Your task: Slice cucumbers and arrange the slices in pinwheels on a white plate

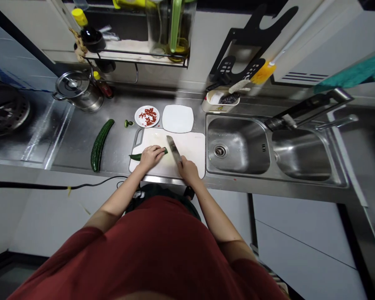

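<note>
A Working Kitchen

A double sink (246, 146) is occupying the right part of the steel counter (75, 139). Toward its back left corner, a lidded pot (78, 93) is standing. A cutting board (192, 152) is lying at the front edge, and a wall shelf (133, 46) is holding bottles (91, 36) above the back edge.

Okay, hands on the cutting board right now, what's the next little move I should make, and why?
Probably ease the knife slightly left, over the cucumber piece's exposed end: your right hand has the blade just right of that end, while your left hand steadies the piece on the cutting board.
</note>
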The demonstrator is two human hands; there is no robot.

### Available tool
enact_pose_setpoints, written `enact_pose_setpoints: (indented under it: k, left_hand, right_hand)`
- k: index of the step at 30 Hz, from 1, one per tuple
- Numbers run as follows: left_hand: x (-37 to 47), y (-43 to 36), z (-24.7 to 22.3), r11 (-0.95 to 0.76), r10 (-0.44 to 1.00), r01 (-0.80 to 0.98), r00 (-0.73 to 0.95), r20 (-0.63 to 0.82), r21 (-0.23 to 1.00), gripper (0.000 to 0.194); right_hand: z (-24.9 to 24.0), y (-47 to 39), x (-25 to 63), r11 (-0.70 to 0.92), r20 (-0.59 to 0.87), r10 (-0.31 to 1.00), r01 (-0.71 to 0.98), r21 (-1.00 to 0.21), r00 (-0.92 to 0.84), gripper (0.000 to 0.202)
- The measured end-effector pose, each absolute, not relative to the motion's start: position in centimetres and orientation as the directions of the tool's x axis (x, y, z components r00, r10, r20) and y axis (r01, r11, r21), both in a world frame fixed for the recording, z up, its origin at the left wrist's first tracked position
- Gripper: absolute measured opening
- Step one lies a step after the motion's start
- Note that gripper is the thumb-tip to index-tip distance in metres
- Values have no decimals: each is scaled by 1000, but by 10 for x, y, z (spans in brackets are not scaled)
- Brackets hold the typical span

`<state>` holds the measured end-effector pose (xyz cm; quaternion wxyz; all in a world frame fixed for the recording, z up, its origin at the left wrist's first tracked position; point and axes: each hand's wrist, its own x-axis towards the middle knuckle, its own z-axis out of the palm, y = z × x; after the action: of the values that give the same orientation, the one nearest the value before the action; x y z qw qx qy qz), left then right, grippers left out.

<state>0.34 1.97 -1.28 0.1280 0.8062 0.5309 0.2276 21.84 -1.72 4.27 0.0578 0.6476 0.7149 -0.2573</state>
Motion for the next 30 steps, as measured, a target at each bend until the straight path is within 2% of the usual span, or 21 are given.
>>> enact_pose_setpoints:
  k: [8, 30]
  left_hand:
    - [2, 19, -22, -446, 891, 806, 358, 280, 388, 30]
    - [2, 19, -25, -462, 880, 798, 360, 309, 386, 29]
  right_hand:
    - [52, -19, 202, 62, -449, 878, 969, -239, -167, 29]
    - [54, -20, 193, 112, -452, 872, 976, -189, -188, 30]
